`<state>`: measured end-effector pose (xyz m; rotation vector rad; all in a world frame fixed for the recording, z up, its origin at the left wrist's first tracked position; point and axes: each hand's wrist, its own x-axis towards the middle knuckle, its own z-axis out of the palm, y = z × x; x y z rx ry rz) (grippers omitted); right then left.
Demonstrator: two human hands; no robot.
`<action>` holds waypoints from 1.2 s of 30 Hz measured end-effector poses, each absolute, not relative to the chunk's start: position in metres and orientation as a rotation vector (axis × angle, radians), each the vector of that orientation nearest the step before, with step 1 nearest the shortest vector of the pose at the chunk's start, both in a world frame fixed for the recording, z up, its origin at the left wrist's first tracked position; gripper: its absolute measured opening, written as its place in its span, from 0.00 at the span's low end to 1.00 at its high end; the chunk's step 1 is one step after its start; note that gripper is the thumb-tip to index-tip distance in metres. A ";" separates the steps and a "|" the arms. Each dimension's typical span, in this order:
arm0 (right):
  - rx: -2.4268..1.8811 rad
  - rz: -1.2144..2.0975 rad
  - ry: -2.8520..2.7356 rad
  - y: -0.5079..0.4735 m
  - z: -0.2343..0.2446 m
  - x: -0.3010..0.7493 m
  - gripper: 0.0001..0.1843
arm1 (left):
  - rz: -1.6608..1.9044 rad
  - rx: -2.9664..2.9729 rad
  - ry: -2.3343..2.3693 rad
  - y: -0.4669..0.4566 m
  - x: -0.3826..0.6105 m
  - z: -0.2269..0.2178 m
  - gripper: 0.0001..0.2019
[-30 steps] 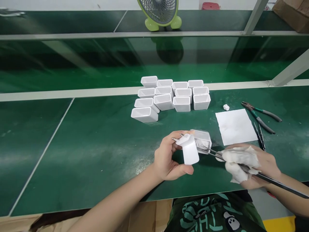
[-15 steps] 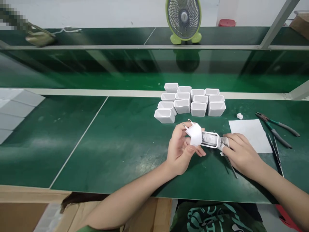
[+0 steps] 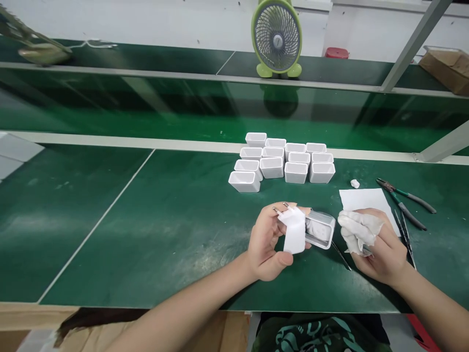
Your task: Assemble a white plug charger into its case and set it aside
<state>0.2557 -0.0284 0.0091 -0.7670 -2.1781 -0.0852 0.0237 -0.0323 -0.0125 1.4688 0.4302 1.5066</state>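
left hand [image 3: 269,244] holding charger plug [image 3: 293,230], right hand [image 3: 379,247] cloth [image 3: 357,230]

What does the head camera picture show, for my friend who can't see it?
A person's left hand holds a white plug part against an open white casing, while the right hand grips a crumpled white cloth. Behind them on the green table sit a cluster of empty white casings, a white sheet, pliers and a green fan.
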 end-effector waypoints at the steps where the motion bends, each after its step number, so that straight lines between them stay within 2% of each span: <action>1: -0.761 -0.078 -2.175 -0.030 0.008 0.256 0.33 | 1.514 1.471 0.429 -0.032 0.024 -0.013 0.25; 13: -0.896 0.179 -2.284 -0.030 0.013 0.255 0.28 | 1.547 1.473 0.468 -0.029 0.021 -0.013 0.24; 17: -0.898 0.197 -2.251 -0.032 0.014 0.251 0.31 | 1.549 1.549 0.503 -0.028 0.019 -0.013 0.25; 20: -0.866 0.226 -2.261 -0.036 0.014 0.246 0.34 | 1.497 1.746 0.478 -0.027 0.021 -0.016 0.30; 25: -0.802 0.265 -2.257 -0.036 0.015 0.243 0.24 | 1.269 1.925 0.541 -0.026 0.022 -0.013 0.35; 27: -0.895 0.199 -2.166 -0.019 0.015 0.252 0.21 | 1.265 1.986 0.685 -0.022 0.019 -0.011 0.34; 31: -1.412 0.178 -1.852 0.058 0.015 0.281 0.11 | 1.313 2.098 1.142 -0.012 0.013 -0.007 0.25; 34: -1.833 0.282 -1.613 0.128 0.016 0.295 0.13 | 1.324 2.181 1.377 -0.005 0.011 -0.008 0.20; 36: -1.888 0.291 -1.565 0.163 0.016 0.297 0.14 | 1.314 2.255 1.500 0.000 0.010 -0.011 0.18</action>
